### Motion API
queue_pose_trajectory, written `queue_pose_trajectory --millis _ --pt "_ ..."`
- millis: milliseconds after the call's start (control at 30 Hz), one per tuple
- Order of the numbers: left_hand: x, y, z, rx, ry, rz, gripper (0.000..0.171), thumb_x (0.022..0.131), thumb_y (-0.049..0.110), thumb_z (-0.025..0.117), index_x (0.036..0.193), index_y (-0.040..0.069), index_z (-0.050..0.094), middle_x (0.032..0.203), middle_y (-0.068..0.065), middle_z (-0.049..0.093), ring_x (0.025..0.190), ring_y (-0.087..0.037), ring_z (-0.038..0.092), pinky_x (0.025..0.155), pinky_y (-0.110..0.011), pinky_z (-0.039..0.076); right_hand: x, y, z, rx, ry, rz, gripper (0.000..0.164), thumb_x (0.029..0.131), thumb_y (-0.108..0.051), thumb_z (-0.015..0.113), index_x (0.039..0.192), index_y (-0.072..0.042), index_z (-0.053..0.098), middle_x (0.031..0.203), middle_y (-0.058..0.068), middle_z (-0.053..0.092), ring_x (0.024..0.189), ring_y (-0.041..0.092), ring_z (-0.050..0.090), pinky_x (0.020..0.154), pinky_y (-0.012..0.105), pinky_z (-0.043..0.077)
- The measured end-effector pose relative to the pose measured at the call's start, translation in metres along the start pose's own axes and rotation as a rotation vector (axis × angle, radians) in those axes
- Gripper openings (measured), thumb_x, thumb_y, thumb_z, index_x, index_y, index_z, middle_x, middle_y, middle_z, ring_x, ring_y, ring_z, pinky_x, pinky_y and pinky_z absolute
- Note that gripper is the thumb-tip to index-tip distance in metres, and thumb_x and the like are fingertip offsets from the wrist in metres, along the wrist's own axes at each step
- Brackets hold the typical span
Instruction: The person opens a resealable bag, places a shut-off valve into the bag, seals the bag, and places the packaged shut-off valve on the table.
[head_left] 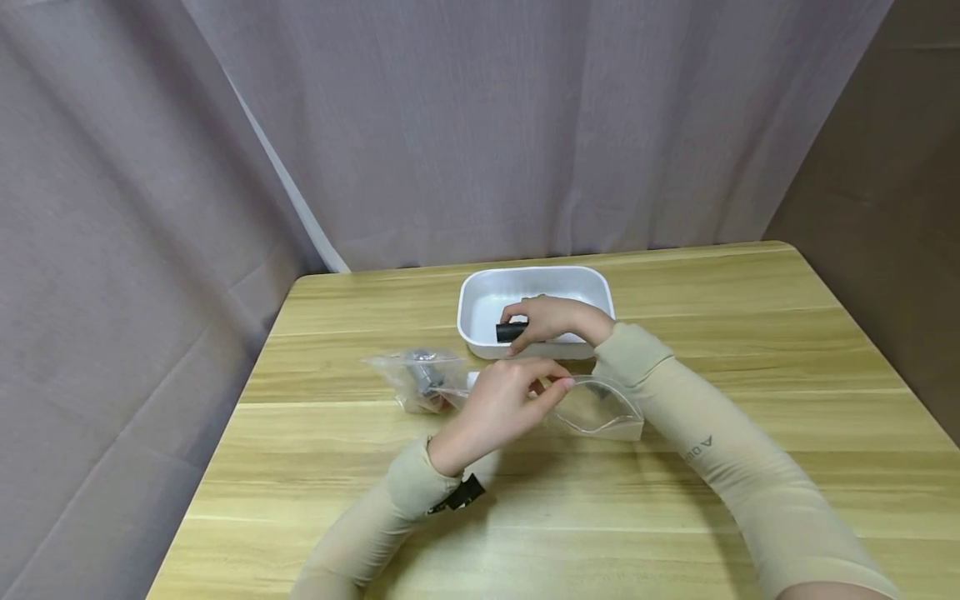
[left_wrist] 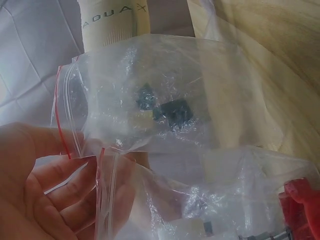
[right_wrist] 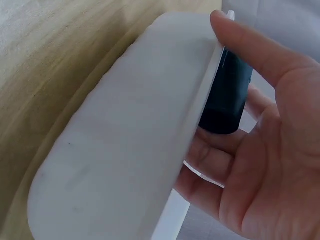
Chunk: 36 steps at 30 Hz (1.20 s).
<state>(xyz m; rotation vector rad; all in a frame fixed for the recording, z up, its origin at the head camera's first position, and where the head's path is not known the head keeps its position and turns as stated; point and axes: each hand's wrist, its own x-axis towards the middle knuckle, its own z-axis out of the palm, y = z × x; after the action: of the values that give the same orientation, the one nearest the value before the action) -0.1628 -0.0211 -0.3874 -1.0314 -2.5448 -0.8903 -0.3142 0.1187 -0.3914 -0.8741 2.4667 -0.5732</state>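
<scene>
My left hand pinches the edge of a clear zip bag between thumb and fingers. The bag's mouth gapes toward the right. In the left wrist view small dark pieces show through the plastic. A second zip bag, with a red object at its far end, lies against the same fingers. My right hand reaches into the white tray, fingers curled round a black cylinder. Its thumb lies at the tray's rim; the cylinder's far end is hidden in the right wrist view.
Left of my left hand, a bag with a grey object sits on the wooden table. The tray stands near the table's back edge, before a curtain. A black strap piece hangs at the left wrist.
</scene>
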Motion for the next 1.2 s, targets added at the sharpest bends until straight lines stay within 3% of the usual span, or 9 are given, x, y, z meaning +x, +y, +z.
queue_pose_trajectory --millis 133,400,667,900,1033,1200 --pt "0.000 0.000 0.000 0.001 -0.008 -0.001 0.015 0.100 0.027 0.065 0.101 0.016 0.076 0.090 0.007 0.074 0.073 -0.001 0.065 0.067 -0.017 0.049 -0.001 -0.003 -0.001 -0.007 -0.003 0.021 0.035 0.085 -0.033 0.081 0.112 -0.017 0.064 0.100 0.006 0.059 0.067 0.016 0.056 0.065 0.030 0.045" --pt "0.000 -0.001 0.000 -0.012 -0.019 -0.011 0.015 0.100 0.026 0.065 0.100 0.016 0.076 0.087 0.008 0.074 0.072 0.001 0.064 0.067 -0.017 0.049 0.000 -0.007 -0.001 -0.093 0.021 0.031 0.035 0.085 -0.035 0.080 0.111 -0.018 0.066 0.108 0.007 0.063 0.097 0.023 0.058 0.086 0.039 0.045" --pt "0.000 -0.001 0.002 -0.045 -0.029 -0.020 0.014 0.100 0.026 0.065 0.100 0.017 0.076 0.085 0.009 0.072 0.070 0.003 0.062 0.067 -0.016 0.049 -0.002 -0.008 0.000 -0.074 0.041 0.066 0.033 0.084 -0.035 0.082 0.108 -0.018 0.067 0.108 0.005 0.066 0.097 0.023 0.057 0.087 0.039 0.044" --pt "0.000 0.000 0.001 -0.042 -0.039 -0.021 0.014 0.100 0.026 0.065 0.101 0.017 0.076 0.084 0.009 0.072 0.070 0.003 0.062 0.067 -0.016 0.049 -0.011 -0.011 -0.012 -0.003 0.130 0.014 0.029 0.084 -0.032 0.082 0.105 -0.017 0.070 0.080 -0.001 0.067 0.078 0.019 0.059 0.072 0.032 0.046" --pt "0.000 0.000 0.001 -0.023 -0.034 -0.010 0.015 0.100 0.027 0.065 0.101 0.017 0.076 0.085 0.009 0.072 0.072 0.002 0.062 0.069 -0.017 0.049 -0.022 -0.018 -0.026 0.018 0.208 0.007 0.031 0.084 -0.033 0.081 0.109 -0.018 0.069 0.086 0.000 0.068 0.074 0.018 0.061 0.068 0.032 0.048" --pt "0.001 0.000 0.002 -0.013 -0.031 -0.005 0.016 0.100 0.028 0.064 0.102 0.017 0.076 0.086 0.009 0.071 0.071 0.001 0.060 0.068 -0.018 0.048 -0.042 -0.030 -0.043 0.015 0.317 0.010 0.041 0.086 -0.036 0.080 0.120 -0.017 0.068 0.101 0.007 0.071 0.084 0.023 0.063 0.072 0.037 0.050"
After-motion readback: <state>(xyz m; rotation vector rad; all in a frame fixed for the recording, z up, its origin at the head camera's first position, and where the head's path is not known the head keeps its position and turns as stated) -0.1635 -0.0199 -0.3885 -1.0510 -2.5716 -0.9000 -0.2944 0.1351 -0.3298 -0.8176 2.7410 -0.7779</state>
